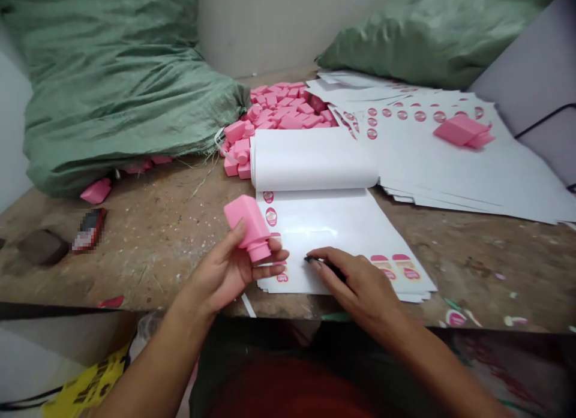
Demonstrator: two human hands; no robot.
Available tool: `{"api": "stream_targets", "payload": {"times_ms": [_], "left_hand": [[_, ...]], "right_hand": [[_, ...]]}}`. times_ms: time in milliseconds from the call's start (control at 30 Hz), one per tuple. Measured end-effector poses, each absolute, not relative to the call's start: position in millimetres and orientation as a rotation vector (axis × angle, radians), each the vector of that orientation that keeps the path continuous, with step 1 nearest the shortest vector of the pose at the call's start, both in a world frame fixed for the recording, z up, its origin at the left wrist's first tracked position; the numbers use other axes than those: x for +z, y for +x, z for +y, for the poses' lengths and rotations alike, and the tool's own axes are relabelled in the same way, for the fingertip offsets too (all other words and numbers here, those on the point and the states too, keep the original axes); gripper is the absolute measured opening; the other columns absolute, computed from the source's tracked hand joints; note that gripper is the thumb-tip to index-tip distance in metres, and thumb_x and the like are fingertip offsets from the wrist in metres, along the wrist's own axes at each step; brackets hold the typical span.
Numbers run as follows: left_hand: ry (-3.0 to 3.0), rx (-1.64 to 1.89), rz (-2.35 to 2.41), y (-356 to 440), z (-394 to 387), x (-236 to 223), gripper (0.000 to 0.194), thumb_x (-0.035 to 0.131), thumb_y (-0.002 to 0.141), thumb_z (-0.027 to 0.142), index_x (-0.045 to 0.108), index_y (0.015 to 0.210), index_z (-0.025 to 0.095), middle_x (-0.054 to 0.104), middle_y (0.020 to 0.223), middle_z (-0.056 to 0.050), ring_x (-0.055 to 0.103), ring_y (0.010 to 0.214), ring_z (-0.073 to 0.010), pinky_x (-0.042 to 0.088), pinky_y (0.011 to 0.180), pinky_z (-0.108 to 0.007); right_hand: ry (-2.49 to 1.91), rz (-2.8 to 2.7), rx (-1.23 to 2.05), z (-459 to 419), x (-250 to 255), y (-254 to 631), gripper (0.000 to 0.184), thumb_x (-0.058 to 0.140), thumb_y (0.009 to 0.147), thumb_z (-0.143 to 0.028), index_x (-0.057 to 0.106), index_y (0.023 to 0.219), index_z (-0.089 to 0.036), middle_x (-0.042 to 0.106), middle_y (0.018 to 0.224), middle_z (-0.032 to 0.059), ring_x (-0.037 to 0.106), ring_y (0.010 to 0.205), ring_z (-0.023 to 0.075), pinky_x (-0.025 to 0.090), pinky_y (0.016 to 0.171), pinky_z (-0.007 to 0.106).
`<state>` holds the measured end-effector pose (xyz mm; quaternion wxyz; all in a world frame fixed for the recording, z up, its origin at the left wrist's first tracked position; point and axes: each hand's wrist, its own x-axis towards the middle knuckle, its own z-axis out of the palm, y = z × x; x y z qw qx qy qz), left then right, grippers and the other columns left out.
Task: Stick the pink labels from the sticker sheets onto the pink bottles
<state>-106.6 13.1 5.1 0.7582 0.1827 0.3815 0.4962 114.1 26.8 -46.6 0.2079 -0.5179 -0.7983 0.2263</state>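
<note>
My left hand (234,265) is closed around a small pink plastic bottle (247,221), tilted with its neck toward me. In my right hand (353,280) is a thin dark tool (332,267), mostly covered by my fingers; its kind cannot be made out. Its tip is just above a sheet of stickers (324,226), the top of a stack at the table's front edge. Red and pink printed labels run along the sheet's left side and at its lower right. The upper part of the stack is a white rolled-back sheet (315,160).
Many pink bottles (288,109) lie heaped behind the sheets. Green sacks (112,82) stand at the back left and back right. More sticker sheets (450,172) spread to the right, a pink bottle (463,131) on top. A red and black object (89,229) lies left.
</note>
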Motion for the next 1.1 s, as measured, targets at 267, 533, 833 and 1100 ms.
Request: {"api": "stream_targets", "payload": {"times_ms": [267, 533, 833, 1100], "left_hand": [[0.337, 1.267, 0.966, -77, 43, -22, 0.036, 0.067, 0.084, 0.021, 0.059, 0.118, 0.015, 0.073, 0.099, -0.01, 0.07, 0.089, -0.0203, 0.051, 0.088, -0.035], [0.096, 1.292, 0.945, -79, 45, -27, 0.026, 0.063, 0.083, 0.015, 0.061, 0.109, 0.011, 0.074, 0.093, -0.011, 0.07, 0.093, -0.0193, 0.049, 0.097, -0.035], [0.137, 1.249, 0.909, -82, 46, -33, 0.024, 0.066, 0.083, 0.021, 0.061, 0.106, 0.014, 0.073, 0.095, -0.01, 0.069, 0.098, -0.02, 0.05, 0.095, -0.034], [0.133, 1.241, 0.914, -81, 47, -33, 0.029, 0.067, 0.082, 0.017, 0.061, 0.11, 0.012, 0.074, 0.094, -0.01, 0.069, 0.095, -0.0187, 0.051, 0.093, -0.032]], "right_hand": [[-1.389, -2.305, 0.365, 23, -40, 90, 0.021, 0.044, 0.094, -0.026, 0.064, 0.093, -0.022, 0.072, 0.073, 0.0014, 0.061, 0.061, 0.0199, 0.034, 0.058, 0.03], [-1.373, -2.357, 0.212, 25, -43, 86, 0.021, 0.043, 0.095, -0.025, 0.063, 0.089, -0.022, 0.072, 0.071, 0.0008, 0.054, 0.054, 0.0172, 0.03, 0.062, 0.032], [-1.358, -2.404, 0.178, 27, -41, 84, 0.023, 0.042, 0.096, -0.025, 0.063, 0.087, -0.021, 0.073, 0.069, 0.0006, 0.052, 0.051, 0.0154, 0.028, 0.063, 0.031], [-1.442, -2.391, 0.205, 28, -37, 79, 0.019, 0.047, 0.092, -0.024, 0.063, 0.083, -0.022, 0.067, 0.06, -0.0003, 0.052, 0.051, 0.0176, 0.028, 0.058, 0.03]]}}
